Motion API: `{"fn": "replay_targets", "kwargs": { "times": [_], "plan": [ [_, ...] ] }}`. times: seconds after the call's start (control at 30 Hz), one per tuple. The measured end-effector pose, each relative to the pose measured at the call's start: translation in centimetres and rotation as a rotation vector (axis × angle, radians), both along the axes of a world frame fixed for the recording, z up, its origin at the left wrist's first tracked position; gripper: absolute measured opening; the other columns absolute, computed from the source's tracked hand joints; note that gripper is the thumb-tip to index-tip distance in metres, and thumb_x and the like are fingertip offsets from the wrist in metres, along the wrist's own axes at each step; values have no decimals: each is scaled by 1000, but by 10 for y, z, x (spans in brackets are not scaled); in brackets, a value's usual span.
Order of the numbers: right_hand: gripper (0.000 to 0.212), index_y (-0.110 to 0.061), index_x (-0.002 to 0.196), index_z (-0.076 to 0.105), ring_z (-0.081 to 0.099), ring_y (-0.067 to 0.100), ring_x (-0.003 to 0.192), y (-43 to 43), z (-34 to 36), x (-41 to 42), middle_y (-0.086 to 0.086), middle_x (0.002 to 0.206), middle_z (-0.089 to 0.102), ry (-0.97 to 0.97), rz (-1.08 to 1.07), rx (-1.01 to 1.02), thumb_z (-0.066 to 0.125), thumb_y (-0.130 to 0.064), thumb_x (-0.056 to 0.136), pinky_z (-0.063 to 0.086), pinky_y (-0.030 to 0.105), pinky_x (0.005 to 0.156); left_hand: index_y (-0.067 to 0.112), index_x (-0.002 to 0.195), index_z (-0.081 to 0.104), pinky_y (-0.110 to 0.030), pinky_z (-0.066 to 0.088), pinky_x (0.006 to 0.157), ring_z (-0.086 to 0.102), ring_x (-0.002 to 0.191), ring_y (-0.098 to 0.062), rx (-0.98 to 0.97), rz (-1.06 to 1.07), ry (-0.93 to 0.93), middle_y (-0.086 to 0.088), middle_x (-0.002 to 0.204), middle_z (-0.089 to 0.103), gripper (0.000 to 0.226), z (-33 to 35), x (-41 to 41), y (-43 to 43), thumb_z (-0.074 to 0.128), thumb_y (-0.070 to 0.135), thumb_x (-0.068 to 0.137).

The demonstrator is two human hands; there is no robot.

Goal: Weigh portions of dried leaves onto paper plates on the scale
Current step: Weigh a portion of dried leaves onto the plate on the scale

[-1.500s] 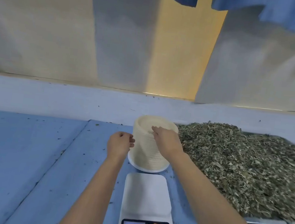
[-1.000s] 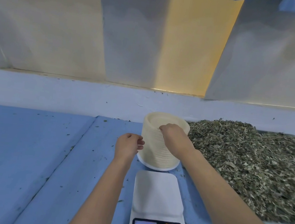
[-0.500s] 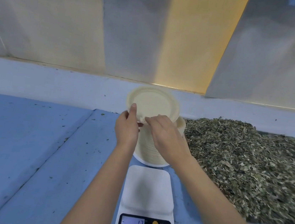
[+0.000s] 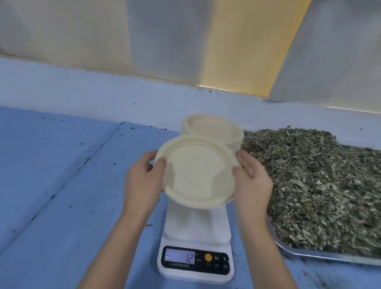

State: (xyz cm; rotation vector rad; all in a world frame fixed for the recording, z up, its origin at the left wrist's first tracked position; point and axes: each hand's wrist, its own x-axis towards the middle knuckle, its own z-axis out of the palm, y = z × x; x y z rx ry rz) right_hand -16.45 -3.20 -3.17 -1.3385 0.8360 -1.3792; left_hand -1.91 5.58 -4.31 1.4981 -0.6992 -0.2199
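Observation:
A cream paper plate (image 4: 195,171) hangs tilted in the air above the far end of the white scale (image 4: 198,231). My left hand (image 4: 143,181) grips its left rim, thumb on top. My right hand (image 4: 252,185) holds the right rim with its fingers against the edge. The scale's platform is bare and its display (image 4: 180,256) reads -12. Behind the held plate stands the tall stack of paper plates (image 4: 215,128). A heap of dried green leaves (image 4: 328,185) fills a metal tray (image 4: 339,256) at the right.
The blue table (image 4: 35,185) stretches to the left, with a seam running diagonally and small leaf crumbs scattered on it. A pale ledge and a wall of grey and yellow panels (image 4: 174,34) close off the back.
Both hands lifted one plate off the stack and brought it toward me and down, over the scale. The scale reading stayed at -12.

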Motion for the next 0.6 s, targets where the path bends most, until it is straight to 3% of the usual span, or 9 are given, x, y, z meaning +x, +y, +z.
{"fn": "replay_targets", "kwargs": {
  "times": [0.1,0.17,0.27,0.37,0.6],
  "plan": [
    [37,-14,114,66,65,6,102,-3,-21,-3,-3,111,69,64,-41,67,53,5,84,51,34,97,11,55,46,-26,31,51,34,49,-14,108,56,-121,2,48,41,37,-16,7,3,52,26,88],
    [32,-14,108,68,65,12,101,-7,-32,-5,-2,106,69,142,-45,98,56,2,84,51,39,96,4,53,39,-22,28,46,32,43,-13,190,39,-98,-3,46,37,41,-24,11,2,55,22,87],
    [25,-17,103,66,64,15,98,-15,-43,-6,-3,100,68,239,-45,143,59,-2,84,52,44,94,8,50,42,-20,29,43,34,36,-13,265,-61,58,-2,40,39,40,-33,16,1,58,18,85],
    [17,-20,98,65,65,18,94,-20,-52,-7,-2,96,68,295,-44,181,61,-8,86,52,46,91,9,51,47,-20,35,43,42,32,-11,367,-111,87,1,36,46,38,-40,17,0,58,18,86],
    [12,-21,101,64,62,12,89,-22,-61,-7,-7,94,67,346,-51,196,57,-23,91,52,36,81,9,51,44,-25,40,50,45,44,-22,439,-120,117,2,35,47,39,-46,18,1,56,16,88]
  ]
}}
